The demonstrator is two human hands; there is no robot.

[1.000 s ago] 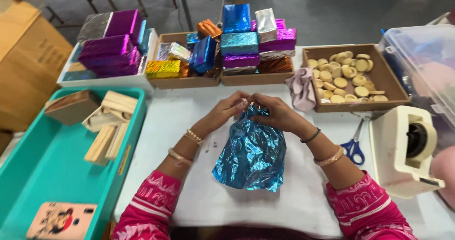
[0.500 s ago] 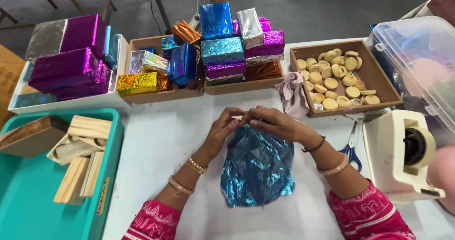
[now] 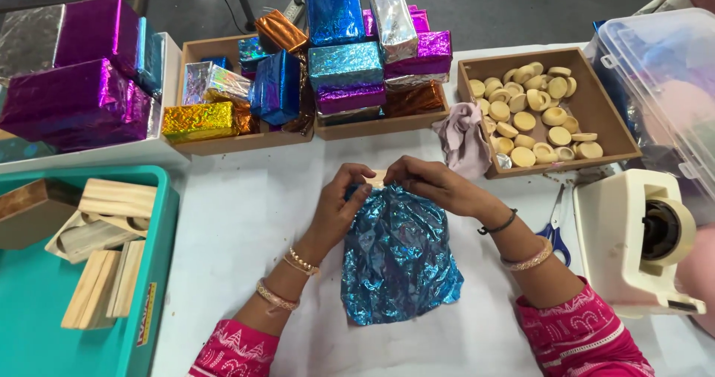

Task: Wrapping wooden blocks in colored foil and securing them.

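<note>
Here, left hand (image 3: 344, 198) & right hand (image 3: 424, 181), fingers pinching blue foil sheet (image 3: 395, 261) top edge, white table (image 3: 231, 220).

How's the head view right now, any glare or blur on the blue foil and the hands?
Head view: sharp overall; the blue foil sheet sparkles with small glints but isn't washed out; left hand and right hand are crisp; soft shadow under the foil; the tape dispenser at the right edge looks stretched.

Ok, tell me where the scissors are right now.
In the head view the blue-handled scissors lie on the white table at the person's right, between the right forearm and the cream tape dispenser, just below the wooden tray of round pieces.
</note>
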